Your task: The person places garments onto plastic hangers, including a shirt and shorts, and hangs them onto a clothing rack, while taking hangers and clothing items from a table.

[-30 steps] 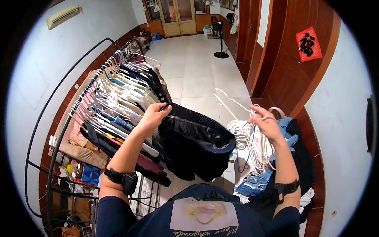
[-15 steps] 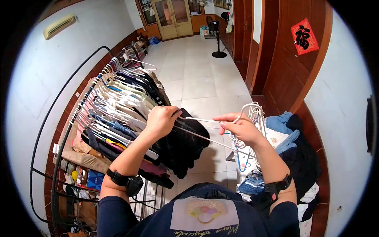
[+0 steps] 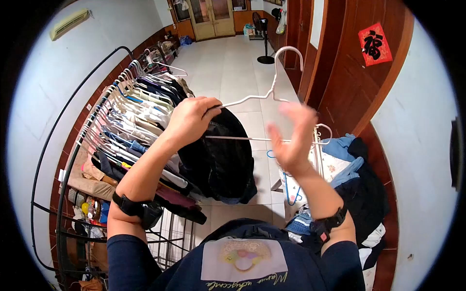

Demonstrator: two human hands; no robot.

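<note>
My left hand (image 3: 191, 119) is closed around one shoulder end of a white clothes hanger (image 3: 247, 98) together with the edge of a black garment (image 3: 223, 160). The garment hangs down from that hand, its folds hiding its exact kind. The hanger's hook points up and away from me. My right hand (image 3: 296, 138) is beside the hanger's other half, thumb and fingers apart and somewhat blurred. It holds nothing, and it hides part of the hanger's lower bar.
To the left stands a black clothes rack (image 3: 73, 165) full of clothes on hangers (image 3: 131, 121). On the right, a bench with a floral cover (image 3: 335, 167) bears spare hangers, a blue hanger (image 3: 292, 191) and piled dark clothes (image 3: 364, 194). A fan (image 3: 265, 41) stands farther back.
The hanger has turned so its hook now points upward, clear of my right hand. That hand has let go and opened. My left hand has risen slightly with the black garment.
</note>
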